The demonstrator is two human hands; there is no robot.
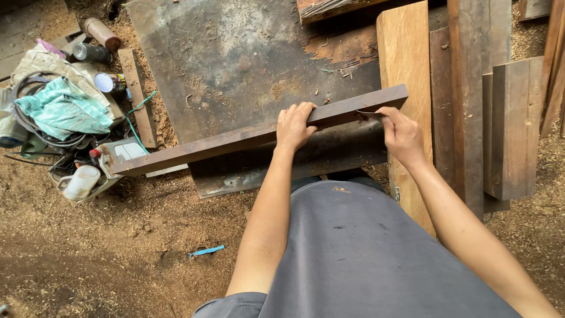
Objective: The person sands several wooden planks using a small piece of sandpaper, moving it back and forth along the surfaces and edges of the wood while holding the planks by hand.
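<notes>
Left hand (294, 125): fingers curled over the top edge of a long dark wooden plank (259, 135), clamped on it near mid-length. Right hand (402, 134): fingers pinched shut on a thin flat blade-like scraper (369, 114), its edge laid against the plank's face near the right end. Step judged as scraping or trimming that face; next stroke likely calls for a firm steadying grip and an even blade angle. Plank lying slantwise across a dark steel plate (235, 65), weathered brown, straight, square-edged. Pale board (404, 53) just behind; sawdust floor (118, 247) below.
</notes>
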